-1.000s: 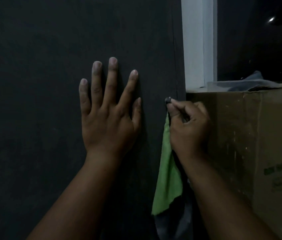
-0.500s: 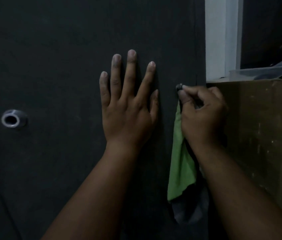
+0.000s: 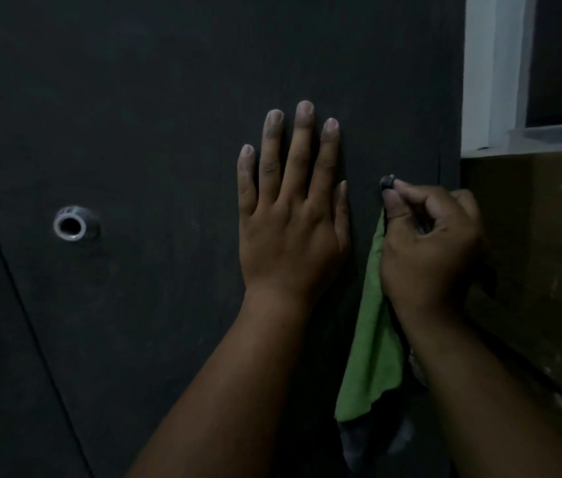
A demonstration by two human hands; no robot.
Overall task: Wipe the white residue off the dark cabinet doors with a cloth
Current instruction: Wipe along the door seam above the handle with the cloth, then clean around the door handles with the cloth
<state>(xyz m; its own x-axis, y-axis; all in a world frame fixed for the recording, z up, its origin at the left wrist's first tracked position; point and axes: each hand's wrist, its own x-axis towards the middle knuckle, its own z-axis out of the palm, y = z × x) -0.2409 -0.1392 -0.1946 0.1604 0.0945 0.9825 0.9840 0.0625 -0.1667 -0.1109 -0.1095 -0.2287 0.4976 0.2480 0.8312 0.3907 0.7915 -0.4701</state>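
Note:
A dark cabinet door [image 3: 169, 98] fills most of the view. My left hand [image 3: 289, 215] lies flat on it with fingers straight and spread, pointing up. Just to its right, my right hand [image 3: 427, 243] is curled and pinches a small dark tip [image 3: 387, 182] between thumb and forefinger against the door near its right edge. A green cloth [image 3: 369, 339] hangs down from under that hand, with a grey part below it. No white residue shows plainly in the dim light.
A round metal knob [image 3: 72, 225] sits on the door at the left, with a door seam [image 3: 14, 288] slanting beside it. A brown cardboard box [image 3: 534, 270] stands right of the cabinet. A white frame [image 3: 490, 70] and dark window lie above it.
The view has swung left, so the metal knob has come further into sight. Both hands keep their places on the door, the right one still pinching near the edge.

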